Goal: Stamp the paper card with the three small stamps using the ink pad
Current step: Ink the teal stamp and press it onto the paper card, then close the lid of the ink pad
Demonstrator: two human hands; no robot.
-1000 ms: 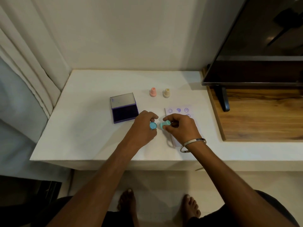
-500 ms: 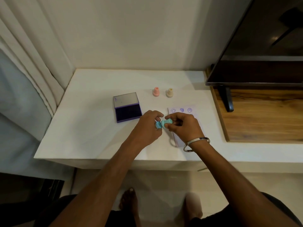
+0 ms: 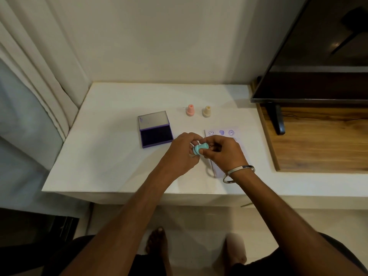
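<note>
Teal stamp [image 3: 200, 148] pinched sideways between left hand [image 3: 182, 156] and right hand [image 3: 223, 154], card [image 3: 221, 136] showing 3 prints beneath, ink pad [image 3: 156, 135] open, pink stamp [image 3: 190, 110] and yellow stamp [image 3: 206, 111] upright behind.

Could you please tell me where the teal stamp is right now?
The teal stamp is held between both hands above the white table, right of the ink pad.

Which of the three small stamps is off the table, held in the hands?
The small teal plastic stamp, held sideways between both hands; the pink stamp and the beige stamp stand upright on the table.
</note>
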